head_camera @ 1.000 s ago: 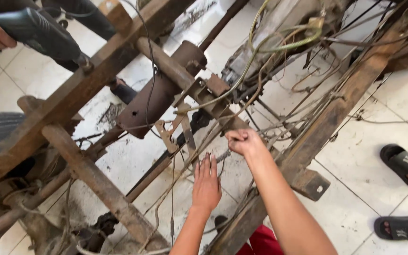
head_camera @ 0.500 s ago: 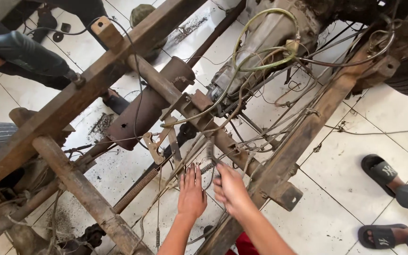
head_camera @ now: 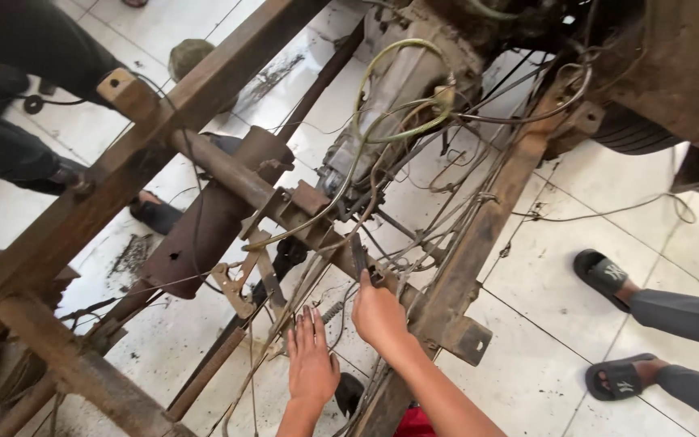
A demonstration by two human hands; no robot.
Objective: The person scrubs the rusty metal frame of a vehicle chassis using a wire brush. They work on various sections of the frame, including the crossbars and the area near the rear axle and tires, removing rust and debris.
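Below, rusty tangled wires (head_camera: 414, 202) (thin, grimy) at both hands (head_camera: 380, 314).

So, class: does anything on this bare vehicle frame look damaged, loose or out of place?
Yes. Loose wires hang tangled across the rusty frame rail, unclipped. Dark debris litters the tile floor. The right hand grips among the wires.

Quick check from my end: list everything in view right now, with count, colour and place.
Frame rails: two, rusty brown, running diagonally across view.
Crossmember: one, rusty, between the rails.
Cylinder: one, rusty, left of centre.
Gearbox: one, grey, top centre.
Wires: many, yellowish and dark, tangled mid-frame.
Tool: one, dark, at the right hand.
Tiled floor: white, underneath.
Sandalled feet: two, black sandals, right edge.
Bystander's legs: dark trousers, top left.
Left hand: open, on wires.
Right hand: closed on tool.
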